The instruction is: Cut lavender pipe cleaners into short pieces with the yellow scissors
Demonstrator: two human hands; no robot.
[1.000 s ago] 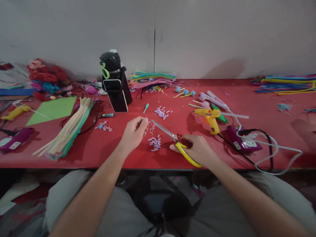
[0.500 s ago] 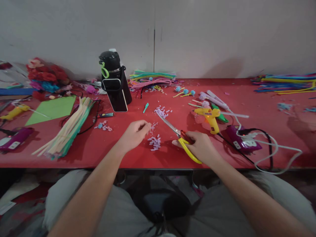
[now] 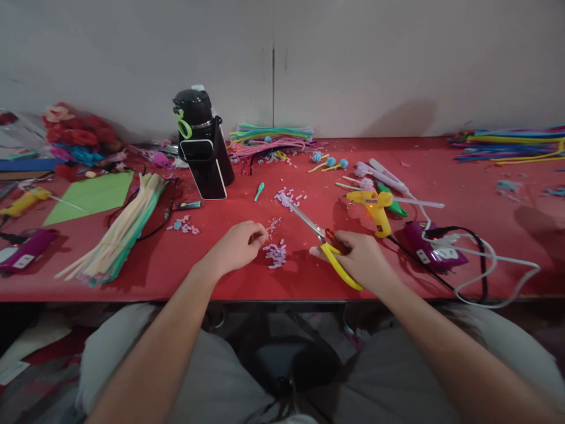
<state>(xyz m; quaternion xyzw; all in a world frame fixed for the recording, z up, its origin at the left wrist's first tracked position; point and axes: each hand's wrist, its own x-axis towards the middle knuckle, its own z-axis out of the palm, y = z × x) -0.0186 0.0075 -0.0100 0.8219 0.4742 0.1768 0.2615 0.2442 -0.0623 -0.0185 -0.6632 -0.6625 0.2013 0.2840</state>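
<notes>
Chenille stems (image 3: 126,229): a cream and green bundle on the red surface (image 3: 247,287), slanting from its near left end to its far right end.
Black bottle (image 3: 220,156): standing beyond the left grip (image 3: 239,246), well apart from it.
Left grip: thumb and fingers curled close together beside the lilac pieces; whether anything small is pinched there, I cannot tell.
Near lilac pile (image 3: 275,255): short cut pieces, just right of the left fingertips, with finer crumbs (image 3: 273,225) scattered beyond it.
Far lilac pile (image 3: 286,197): more short pieces, at the scissor tips; contact is too fine to judge.
Scissors (image 3: 322,234): between the far lilac pile and the right grip (image 3: 364,257), blades seemingly together, long axis slanting away and leftward, handles near and right.
Scissor work: probably between cuts; another cut would call for parting the blades and a strip held at them.
Right grip: wrapped around the red and yellow handles.
Yellow glue gun (image 3: 377,211): beyond the right grip, nozzle leftward.
Purple power strip (image 3: 426,247): right of the glue gun, cables trailing.
</notes>
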